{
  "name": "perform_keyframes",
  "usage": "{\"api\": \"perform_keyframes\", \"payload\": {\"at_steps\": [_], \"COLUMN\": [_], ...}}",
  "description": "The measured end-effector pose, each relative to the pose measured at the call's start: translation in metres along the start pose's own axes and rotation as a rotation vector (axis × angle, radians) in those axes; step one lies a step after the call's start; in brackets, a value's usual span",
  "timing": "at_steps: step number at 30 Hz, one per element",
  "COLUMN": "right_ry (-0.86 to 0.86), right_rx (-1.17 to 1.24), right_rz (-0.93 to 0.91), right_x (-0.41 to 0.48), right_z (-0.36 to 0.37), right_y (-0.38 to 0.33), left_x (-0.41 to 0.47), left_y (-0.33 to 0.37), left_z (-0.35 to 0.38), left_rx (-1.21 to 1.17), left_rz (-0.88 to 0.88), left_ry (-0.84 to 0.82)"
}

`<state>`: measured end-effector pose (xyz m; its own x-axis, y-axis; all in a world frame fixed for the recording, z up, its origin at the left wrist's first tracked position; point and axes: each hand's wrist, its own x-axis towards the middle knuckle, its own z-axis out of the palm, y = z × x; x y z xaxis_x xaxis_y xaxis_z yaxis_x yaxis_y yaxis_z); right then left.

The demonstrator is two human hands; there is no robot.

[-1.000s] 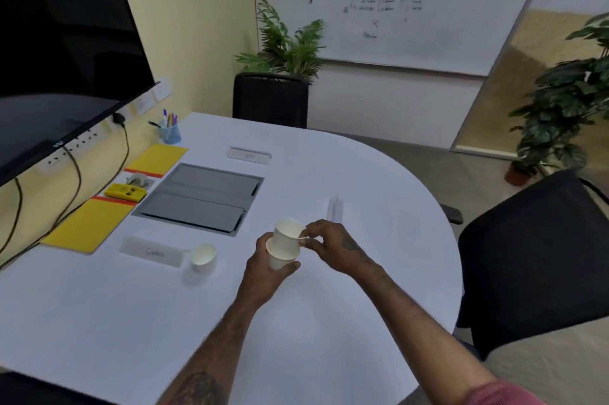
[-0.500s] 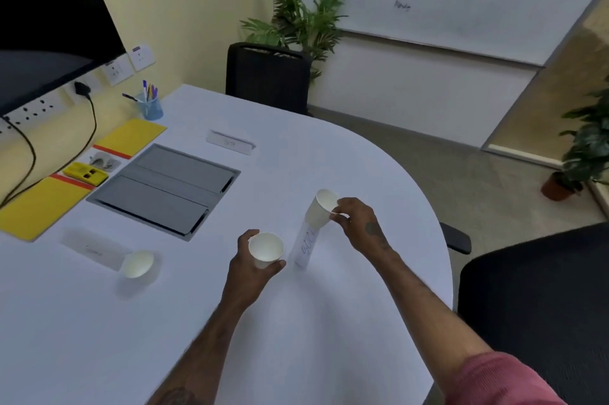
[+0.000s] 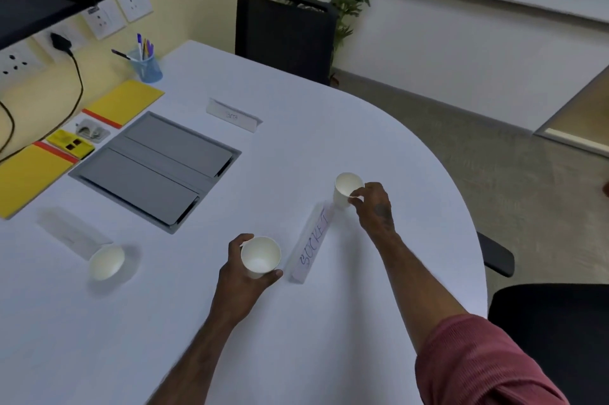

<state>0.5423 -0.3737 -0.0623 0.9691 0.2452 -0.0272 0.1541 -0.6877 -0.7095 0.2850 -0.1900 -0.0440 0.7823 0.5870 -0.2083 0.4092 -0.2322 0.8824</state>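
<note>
Card (image 3: pixel 313 241) "SOCKET" btwn left cup (image 3: pixel 260 258), right cup (image 3: pixel 342 192).

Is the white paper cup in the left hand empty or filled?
Empty. The white paper cup in the left hand opens toward the camera, showing only its bare white bottom.

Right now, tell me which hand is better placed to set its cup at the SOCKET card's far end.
Right. The right hand pinches the far cup just beside the far end of the SOCKET card; the left hand holds the near cup at the card's near end.
</note>
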Motion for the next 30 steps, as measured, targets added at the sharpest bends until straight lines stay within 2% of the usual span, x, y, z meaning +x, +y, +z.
{"api": "perform_keyframes", "payload": {"at_steps": [4, 8, 13, 19, 23, 28, 30], "right_ry": [0.006, -0.007, -0.008, -0.033, -0.031, -0.005, 0.026], "right_rx": [0.065, 0.032, 0.116, 0.017, 0.062, -0.184, -0.088], "right_rz": [0.059, 0.038, 0.150, 0.083, 0.062, -0.016, -0.025], "right_x": [0.022, 0.034, 0.050, 0.055, 0.052, 0.033, 0.021], "right_z": [0.016, 0.032, 0.044, 0.050, 0.046, 0.031, 0.023], "right_y": [0.004, 0.009, 0.013, 0.016, 0.015, 0.018, 0.015], "left_x": [0.011, 0.016, 0.016, 0.017, 0.017, 0.015, 0.013], "left_y": [-0.006, -0.010, -0.017, -0.019, -0.021, -0.017, -0.011], "left_z": [0.005, 0.010, 0.014, 0.015, 0.015, 0.013, 0.014], "left_rx": [-0.001, 0.002, 0.010, 0.016, 0.018, 0.000, -0.017], "left_rz": [-0.024, -0.030, -0.032, -0.040, -0.045, -0.047, -0.028], "left_ry": [0.019, 0.027, 0.037, 0.039, 0.039, 0.029, 0.012]}}
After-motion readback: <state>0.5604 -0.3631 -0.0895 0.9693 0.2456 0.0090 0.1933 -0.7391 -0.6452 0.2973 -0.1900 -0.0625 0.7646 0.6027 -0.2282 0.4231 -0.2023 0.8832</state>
